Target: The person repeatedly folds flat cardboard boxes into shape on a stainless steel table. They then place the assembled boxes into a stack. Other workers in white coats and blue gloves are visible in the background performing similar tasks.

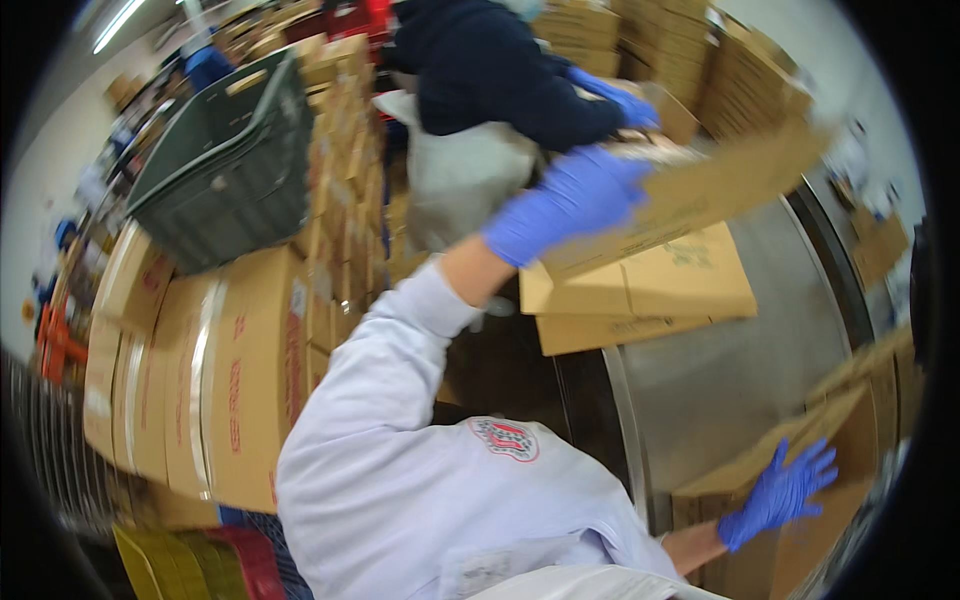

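Observation:
My left hand (575, 205), in a blue-purple glove, reaches far forward and is closed on the near left edge of a cardboard box (710, 200). That box is tilted and smeared by motion; the fingertips are partly hidden. Below it a folded flat piece of brown cardboard (690, 275) lies on the steel table (730, 390). At the lower right my right hand (783, 492), gloved alike, is open with its fingers spread and holds nothing. It hovers over an open cardboard box (855, 440); whether it touches the box I cannot tell.
A co-worker in a dark top (490, 75) stands opposite, gloved hand (620, 100) close behind the tilted box. On the left are stacked cartons (240, 380) with a grey-green tub (215, 185) on top. A yellow crate (175, 565) sits at lower left. More cartons (745, 85) rise behind.

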Demonstrator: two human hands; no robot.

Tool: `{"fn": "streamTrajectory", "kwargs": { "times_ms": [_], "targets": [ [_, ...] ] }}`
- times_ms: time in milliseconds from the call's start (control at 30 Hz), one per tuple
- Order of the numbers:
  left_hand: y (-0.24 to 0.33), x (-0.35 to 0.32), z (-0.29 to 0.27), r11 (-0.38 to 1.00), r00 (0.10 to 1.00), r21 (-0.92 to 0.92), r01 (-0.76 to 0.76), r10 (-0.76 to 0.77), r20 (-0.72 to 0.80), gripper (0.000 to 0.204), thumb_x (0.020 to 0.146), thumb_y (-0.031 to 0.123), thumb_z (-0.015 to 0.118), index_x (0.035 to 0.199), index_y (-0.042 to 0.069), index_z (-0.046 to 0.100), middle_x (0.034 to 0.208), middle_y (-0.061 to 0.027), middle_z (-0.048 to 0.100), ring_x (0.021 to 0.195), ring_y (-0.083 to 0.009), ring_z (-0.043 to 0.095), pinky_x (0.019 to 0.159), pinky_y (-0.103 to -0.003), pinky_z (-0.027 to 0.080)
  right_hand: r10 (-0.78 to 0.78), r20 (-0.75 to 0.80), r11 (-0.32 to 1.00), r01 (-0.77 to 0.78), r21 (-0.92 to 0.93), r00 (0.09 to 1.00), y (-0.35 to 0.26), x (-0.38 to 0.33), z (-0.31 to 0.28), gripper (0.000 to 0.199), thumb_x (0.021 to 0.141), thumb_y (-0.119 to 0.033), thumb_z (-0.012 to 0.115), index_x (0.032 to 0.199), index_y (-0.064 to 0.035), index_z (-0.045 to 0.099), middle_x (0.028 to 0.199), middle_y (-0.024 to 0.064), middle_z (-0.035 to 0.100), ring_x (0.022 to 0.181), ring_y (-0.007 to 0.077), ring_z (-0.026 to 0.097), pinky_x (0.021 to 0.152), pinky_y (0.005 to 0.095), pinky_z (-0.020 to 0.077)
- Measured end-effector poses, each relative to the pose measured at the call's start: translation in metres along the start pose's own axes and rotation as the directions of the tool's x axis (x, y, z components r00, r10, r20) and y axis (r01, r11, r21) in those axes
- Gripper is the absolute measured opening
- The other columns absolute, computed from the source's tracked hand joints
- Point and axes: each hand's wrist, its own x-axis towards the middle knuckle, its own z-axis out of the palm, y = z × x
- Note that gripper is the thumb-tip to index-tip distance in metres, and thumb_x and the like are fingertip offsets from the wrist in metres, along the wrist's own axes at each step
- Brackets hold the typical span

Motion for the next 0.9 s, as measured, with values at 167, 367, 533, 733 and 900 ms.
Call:
{"fn": "streamTrajectory", "kwargs": {
  "times_ms": [167,367,533,733,900],
  "targets": [
    [-0.043,0.012,0.007,0.746,0.951,-0.599,0.291,-0.293,0.098,0.036,0.084,0.018,0.058,0.118,0.006,0.055,0.086,-0.004,0.065,0.074,-0.0076,0.057,0.069,-0.026,0.047,-0.037,-0.648,0.969,0.186,0.163,0.761,0.005,0.005,0.029,0.066,0.089,-0.059,0.022,0.142,-0.0224,0.013,0.148,0.0023,0.013,0.136,0.0256,0.014,0.101,0.0587,0.0147],
    [-0.116,-0.028,0.134,0.589,0.85,-0.613,0.526,-0.334,0.408,0.044,0.086,0.024,0.059,0.12,-0.002,0.051,0.1,-0.0068,0.063,0.089,-0.014,0.058,0.08,-0.028,0.046,0.079,0.05,0.994,-0.075,-0.079,0.996,-0.016,-0.009,-0.04,0.065,0.088,-0.053,0.033,0.142,-0.022,0.015,0.149,0.0033,0.008,0.137,0.0251,0.005,0.102,0.0618,0.0047],
    [-0.097,-0.056,0.191,0.9,0.813,0.099,0.425,-0.428,0.395,0.092,0.07,0.055,0.064,0.137,0.005,0.025,0.135,-0.0215,0.031,0.123,-0.0383,0.032,0.092,-0.054,0.034,0.021,-0.165,0.99,0.002,0.141,0.986,-0.009,-0.008,-0.022,0.066,0.086,-0.047,0.043,0.142,-0.0222,0.017,0.149,0.0034,0.006,0.138,0.0236,0.002,0.102,0.0612,-0.003],
    [-0.072,-0.065,0.198,0.801,0.681,0.282,0.528,-0.598,0.424,0.106,0.061,0.058,0.07,0.139,0.007,0.02,0.141,-0.0228,0.02,0.129,-0.0431,0.019,0.096,-0.058,0.029,0.044,-0.01,0.997,-0.044,0.07,0.999,-0.009,-0.01,-0.027,0.07,0.084,-0.048,0.047,0.142,-0.0224,0.018,0.149,0.0042,0.007,0.138,0.0236,0.002,0.101,0.0623,-0.0046],
    [-0.111,-0.064,0.173,0.839,0.71,-0.199,0.506,-0.274,0.649,0.074,0.066,0.031,0.076,0.122,-0.005,0.045,0.114,-0.0199,0.056,0.102,-0.0309,0.056,0.086,-0.035,0.045,0.036,-0.145,0.99,-0.016,0.137,0.989,-0.006,-0.014,-0.025,0.075,0.081,-0.045,0.053,0.142,-0.0225,0.016,0.149,0.0056,0.004,0.138,0.0264,0.001,0.097,0.0667,-0.0064]
  ]
}}
